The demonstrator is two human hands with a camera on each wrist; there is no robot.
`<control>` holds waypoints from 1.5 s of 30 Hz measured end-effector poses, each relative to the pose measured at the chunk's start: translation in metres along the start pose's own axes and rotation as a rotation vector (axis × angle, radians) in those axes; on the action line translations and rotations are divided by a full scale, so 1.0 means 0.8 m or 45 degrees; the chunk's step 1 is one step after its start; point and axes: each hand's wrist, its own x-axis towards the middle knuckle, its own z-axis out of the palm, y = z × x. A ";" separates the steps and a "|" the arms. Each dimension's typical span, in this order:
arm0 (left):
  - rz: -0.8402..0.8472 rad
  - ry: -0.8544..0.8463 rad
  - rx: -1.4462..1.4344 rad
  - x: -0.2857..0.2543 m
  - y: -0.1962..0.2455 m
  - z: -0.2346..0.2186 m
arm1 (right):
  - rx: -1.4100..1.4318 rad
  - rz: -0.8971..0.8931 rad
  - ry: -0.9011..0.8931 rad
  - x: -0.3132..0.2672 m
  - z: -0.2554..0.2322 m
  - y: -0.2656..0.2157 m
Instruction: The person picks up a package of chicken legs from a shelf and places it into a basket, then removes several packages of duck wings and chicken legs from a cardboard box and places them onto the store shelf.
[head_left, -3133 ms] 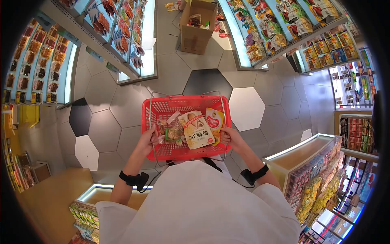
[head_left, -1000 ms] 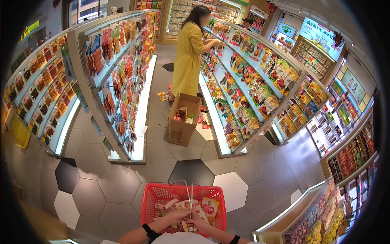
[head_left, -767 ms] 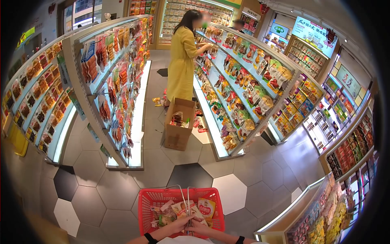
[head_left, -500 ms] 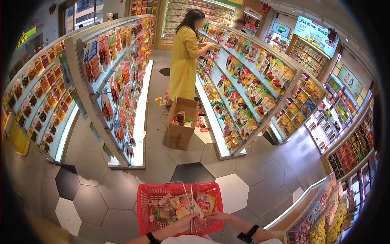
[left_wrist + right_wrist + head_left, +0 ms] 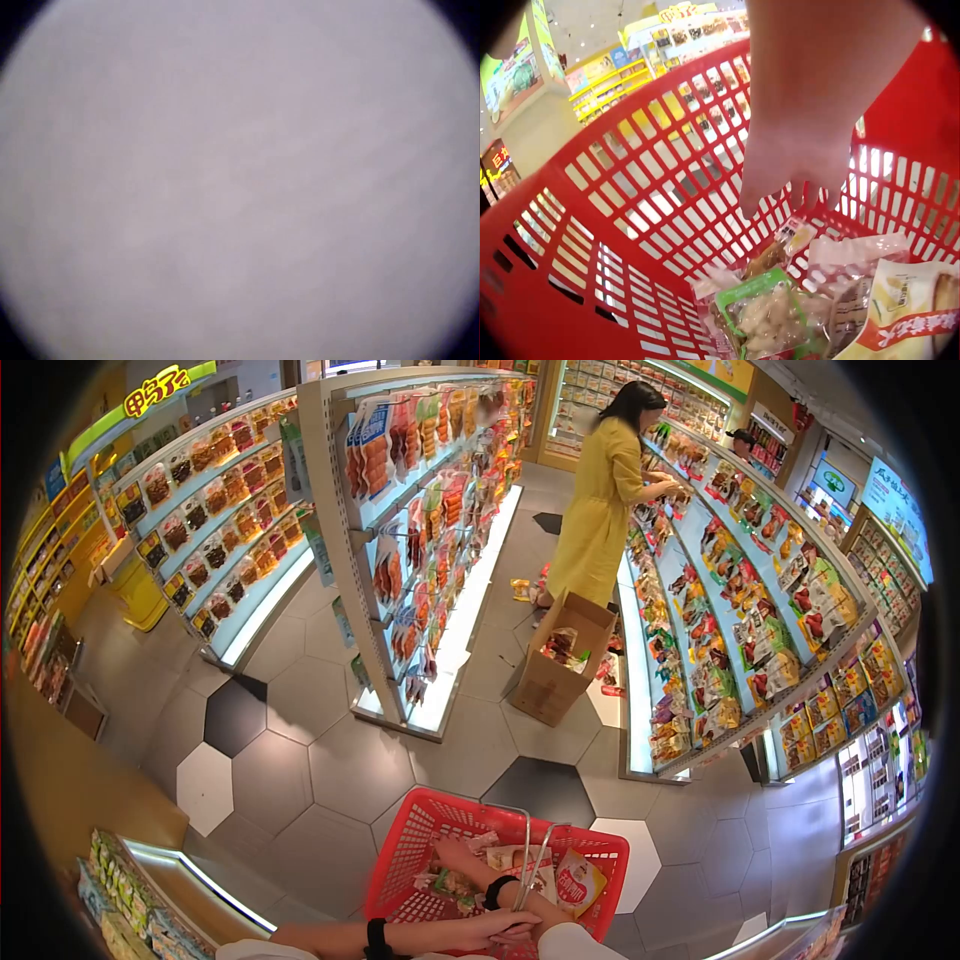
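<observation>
In the head view the red basket (image 5: 395, 850) hangs before the body, and the left hand (image 5: 498, 926) grips its metal handles (image 5: 527, 850) low down, partly hidden by the right forearm. That forearm reaches across into the basket, the right hand (image 5: 460, 857) over its left half. Seen from the right wrist, the right hand (image 5: 799, 161) points its loose fingers downward, holding nothing, above a green-edged clear pack (image 5: 769, 315) and a cream-and-red bag (image 5: 904, 315). A yellow-and-white bag (image 5: 578, 882) lies at the basket's right. Only a blurred pale surface fills the left wrist view.
Racks of hanging packs (image 5: 440, 510) stand ahead on the left, with another rack (image 5: 720, 600) on the right. Between them are an open cardboard box (image 5: 565, 660) and a person in a yellow dress (image 5: 590, 510). Low display counters flank the basket at both lower sides.
The right hand has left the handles and moved leftward into the basket. The left hand remains at the handles. The head view has turned left, and the basket is now tilted.
</observation>
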 end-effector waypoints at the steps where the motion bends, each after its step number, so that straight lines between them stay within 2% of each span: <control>1: 0.016 0.008 -0.020 -0.008 0.006 0.010 | -0.062 0.024 -0.063 -0.001 0.008 0.001; 5: 0.061 -0.025 -0.015 -0.007 -0.002 0.012 | -0.262 -0.028 -0.019 -0.011 0.047 0.021; 7: 0.043 -0.021 -0.027 -0.018 0.009 0.027 | -0.356 -0.127 0.158 -0.020 0.051 0.032; 9: 0.060 -0.008 0.032 -0.014 0.006 0.028 | -0.312 -0.112 0.106 -0.022 0.042 0.033; 11: 0.004 0.013 0.019 -0.002 -0.001 0.021 | -0.284 -0.055 0.420 -0.015 0.048 0.032; 14: 0.023 -0.010 0.035 0.004 0.003 0.022 | -0.129 0.048 0.170 -0.014 0.062 0.049; 16: 0.076 -0.004 0.087 0.001 0.009 0.024 | -0.330 -0.056 -0.009 -0.028 0.048 0.065; 17: 0.088 0.016 0.109 0.005 0.007 0.020 | -0.140 0.067 0.302 -0.042 0.038 0.060; 18: 0.054 0.071 0.064 0.007 0.008 0.022 | -0.224 -0.002 0.047 -0.055 0.012 0.061; 19: 0.079 0.009 0.041 0.006 0.008 0.020 | -0.202 0.025 -0.061 -0.061 0.003 0.065; 21: 0.076 0.027 0.110 0.011 0.005 0.017 | -0.111 0.095 0.069 -0.084 -0.007 0.076; 23: 0.038 0.018 0.126 0.011 0.007 0.019 | 0.032 0.183 0.095 -0.116 -0.044 0.077; 26: 0.037 0.024 0.165 0.010 0.010 0.028 | 0.066 -0.005 0.229 -0.163 -0.085 0.081; 28: 0.061 0.018 0.157 0.015 0.006 0.028 | 0.149 0.091 0.227 -0.194 -0.109 0.076; 33: 0.069 0.050 0.148 0.014 0.013 0.033 | 0.381 0.214 0.327 -0.231 -0.115 0.091; 36: 0.074 0.067 0.127 0.021 0.011 0.028 | 0.846 0.530 0.363 -0.252 -0.134 0.099; 39: 0.072 0.027 0.112 0.024 0.012 0.027 | 0.583 0.724 0.261 -0.268 -0.124 0.124; 40: 0.073 0.007 0.109 0.025 0.014 0.026 | 0.397 0.698 0.207 -0.276 -0.124 0.129; 43: 0.094 0.085 0.146 0.027 0.015 0.029 | 0.665 0.690 0.182 -0.291 -0.072 0.166; 45: 0.122 0.068 0.117 0.031 0.014 0.029 | 0.490 0.579 0.152 -0.294 -0.041 0.190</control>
